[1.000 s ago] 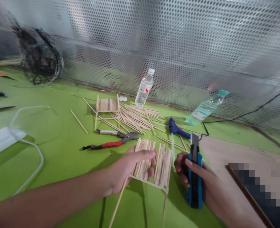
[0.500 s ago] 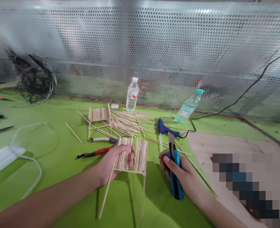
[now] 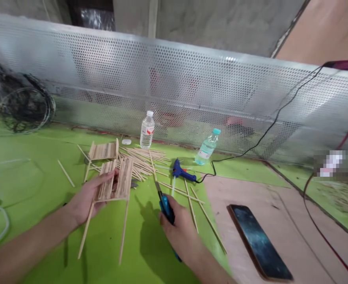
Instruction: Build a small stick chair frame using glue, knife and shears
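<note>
My left hand point(image 3: 92, 195) grips a small frame made of bamboo sticks point(image 3: 123, 182), with two slatted panels on top and thin legs pointing down toward me. Its fingers show in the gap between the panels. In my right hand point(image 3: 181, 227) is a blue utility knife point(image 3: 167, 208), its blade out and pointing up and away, apart from the frame. A second stick frame point(image 3: 104, 151) stands on the green table behind the first. Beside it lies a pile of loose bamboo sticks point(image 3: 141, 165).
Beyond the sticks are a clear water bottle point(image 3: 146, 132) and a tilted green-capped bottle point(image 3: 208, 148). A blue glue gun point(image 3: 182, 171) with a black cord lies right of the pile. A phone point(image 3: 259, 240) rests at right. A perforated metal panel point(image 3: 176, 83) borders the table; coiled wire point(image 3: 28, 104) sits far left.
The view has turned right and up. Both hands now appear further left. My right hand has turned the knife to slant up and left; the left hand still holds the frame.
</note>
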### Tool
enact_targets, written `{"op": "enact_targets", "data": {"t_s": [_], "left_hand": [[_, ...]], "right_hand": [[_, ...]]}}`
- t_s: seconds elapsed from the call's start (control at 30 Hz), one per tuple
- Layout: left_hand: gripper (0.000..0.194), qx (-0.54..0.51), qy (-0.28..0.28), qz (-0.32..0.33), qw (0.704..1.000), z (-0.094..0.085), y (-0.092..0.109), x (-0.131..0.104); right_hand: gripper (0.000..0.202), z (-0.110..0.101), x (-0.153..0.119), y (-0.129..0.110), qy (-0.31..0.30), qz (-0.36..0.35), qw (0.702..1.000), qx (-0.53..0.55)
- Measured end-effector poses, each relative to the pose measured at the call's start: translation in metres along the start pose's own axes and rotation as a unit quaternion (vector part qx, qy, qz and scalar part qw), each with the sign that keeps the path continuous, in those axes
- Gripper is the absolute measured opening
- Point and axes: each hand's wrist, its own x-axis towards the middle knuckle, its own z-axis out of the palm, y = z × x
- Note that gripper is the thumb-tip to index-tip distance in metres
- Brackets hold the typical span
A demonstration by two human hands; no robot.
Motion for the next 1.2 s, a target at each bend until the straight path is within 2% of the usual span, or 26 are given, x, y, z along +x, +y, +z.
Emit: {"op": "enact_targets", "data": {"t_s": [0.07, 0.1, 0.13, 0.2, 0.27, 0.3, 0.47, 0.6, 0.77, 0.83, 0.9, 0.97, 1.07, 1.2], "left_hand": [[0.02, 0.032, -0.017, 0.036, 0.999, -0.001, 0.001, 0.005], [0.024, 0.046, -0.016, 0.044, 0.998, -0.001, 0.0, 0.009], [0.038, 0.058, -0.01, 0.044, 0.997, -0.002, 0.0, 0.012], [0.04, 0.069, -0.018, 0.049, 0.996, -0.002, -0.002, 0.017], [0.018, 0.075, -0.041, 0.053, 0.995, -0.002, -0.005, 0.019], [0.018, 0.077, -0.053, 0.054, 0.994, -0.002, -0.006, 0.018], [0.046, 0.077, -0.086, 0.049, 0.992, 0.003, -0.012, 0.011], [0.045, 0.061, -0.104, 0.039, 0.992, 0.002, -0.015, 0.009], [0.025, -0.033, -0.122, 0.066, 0.99, 0.005, 0.006, 0.009], [0.023, -0.077, -0.118, 0.094, 0.986, 0.006, 0.019, 0.008], [0.022, -0.115, -0.111, 0.117, 0.98, 0.007, 0.031, 0.005], [0.022, -0.143, -0.105, 0.137, 0.975, 0.006, 0.043, 0.003], [0.024, -0.186, -0.094, 0.163, 0.964, 0.0, 0.063, 0.003], [0.025, -0.245, -0.091, 0.205, 0.943, -0.018, 0.094, 0.01]], "right_hand": [[0.054, 0.002, -0.001, 0.0, -0.02, -0.007, 1.0, -0.015], [0.059, 0.003, -0.002, -0.001, -0.028, -0.013, 0.999, -0.022], [0.061, 0.003, -0.003, -0.002, -0.035, -0.019, 0.999, -0.028], [0.061, 0.003, -0.006, -0.006, -0.046, -0.034, 0.998, -0.04], [0.06, 0.001, -0.008, -0.009, -0.056, -0.05, 0.996, -0.05], [0.06, 0.0, -0.009, -0.01, -0.06, -0.057, 0.995, -0.054], [0.059, -0.003, -0.013, -0.011, -0.068, -0.084, 0.992, -0.071], [0.061, 0.0, -0.018, -0.008, -0.085, -0.103, 0.987, -0.085], [0.053, 0.0, -0.017, -0.01, -0.113, -0.12, 0.98, -0.108], [0.041, -0.002, -0.013, -0.011, -0.13, -0.153, 0.972, -0.118], [0.032, -0.006, -0.007, -0.008, -0.107, -0.19, 0.968, -0.128], [0.029, -0.012, -0.001, -0.001, -0.042, -0.206, 0.968, -0.138], [0.031, -0.027, 0.011, 0.014, 0.061, -0.202, 0.963, -0.167], [0.039, -0.045, 0.025, 0.033, 0.112, -0.173, 0.943, -0.263]]}}
